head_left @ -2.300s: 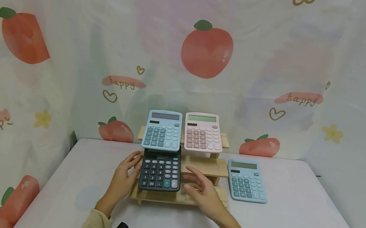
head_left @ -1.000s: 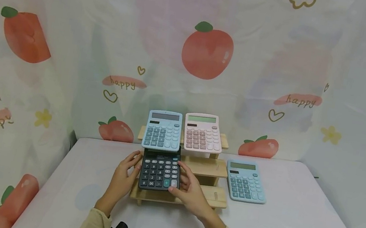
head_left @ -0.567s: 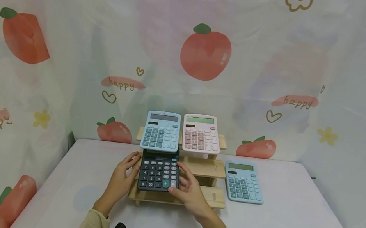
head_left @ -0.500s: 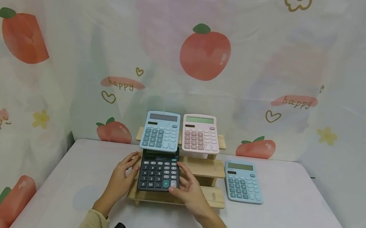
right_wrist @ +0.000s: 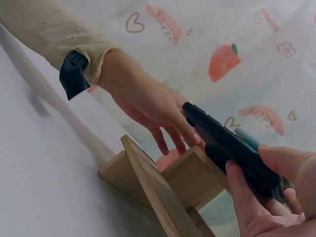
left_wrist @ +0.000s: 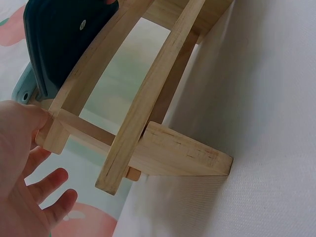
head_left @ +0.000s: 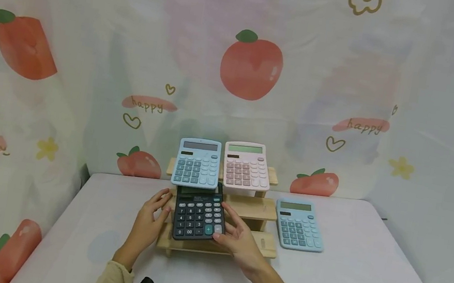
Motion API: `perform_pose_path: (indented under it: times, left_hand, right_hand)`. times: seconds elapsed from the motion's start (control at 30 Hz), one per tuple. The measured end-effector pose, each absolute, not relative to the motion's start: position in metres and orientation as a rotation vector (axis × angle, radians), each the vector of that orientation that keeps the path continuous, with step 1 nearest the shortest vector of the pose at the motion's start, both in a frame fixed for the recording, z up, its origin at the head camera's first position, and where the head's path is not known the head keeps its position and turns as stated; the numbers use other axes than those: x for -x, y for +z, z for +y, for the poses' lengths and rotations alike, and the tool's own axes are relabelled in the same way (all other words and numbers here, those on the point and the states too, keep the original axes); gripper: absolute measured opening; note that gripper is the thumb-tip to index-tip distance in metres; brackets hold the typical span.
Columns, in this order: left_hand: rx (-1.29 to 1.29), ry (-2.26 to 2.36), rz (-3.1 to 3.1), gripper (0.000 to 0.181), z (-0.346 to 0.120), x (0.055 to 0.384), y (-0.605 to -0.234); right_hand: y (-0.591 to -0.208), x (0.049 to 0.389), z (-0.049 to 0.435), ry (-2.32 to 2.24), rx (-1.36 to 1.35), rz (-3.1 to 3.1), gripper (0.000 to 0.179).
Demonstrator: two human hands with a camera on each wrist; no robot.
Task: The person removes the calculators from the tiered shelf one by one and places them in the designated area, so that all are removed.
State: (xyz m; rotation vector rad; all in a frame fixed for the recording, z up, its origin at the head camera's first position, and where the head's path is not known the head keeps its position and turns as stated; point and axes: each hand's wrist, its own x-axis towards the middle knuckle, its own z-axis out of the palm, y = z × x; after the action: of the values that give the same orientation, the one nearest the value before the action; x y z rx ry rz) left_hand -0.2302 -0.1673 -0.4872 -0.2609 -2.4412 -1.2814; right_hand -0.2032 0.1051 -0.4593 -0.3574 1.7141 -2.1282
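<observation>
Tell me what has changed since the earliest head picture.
The right hand has moved left onto the black calculator and now grips its right edge. That calculator's lower end has swung slightly right and toward the person. The left hand stays at the left end of the stand; the pink calculator, upper blue calculator and lower blue calculator sit as before.

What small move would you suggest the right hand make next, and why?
I'd probably draw the black calculator toward the person: the right hand pinches its edge, and in the head view the upper blue calculator overlaps its top.
</observation>
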Motion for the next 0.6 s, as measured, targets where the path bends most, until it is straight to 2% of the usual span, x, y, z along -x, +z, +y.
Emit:
perform_pose_path:
  times: [0.6]
  left_hand:
    - [0.276,-1.283,-2.438,0.042,-0.168,0.228,-0.486]
  right_hand:
    - [-0.453,0.185,0.130,-2.149,0.348,1.674,0.086]
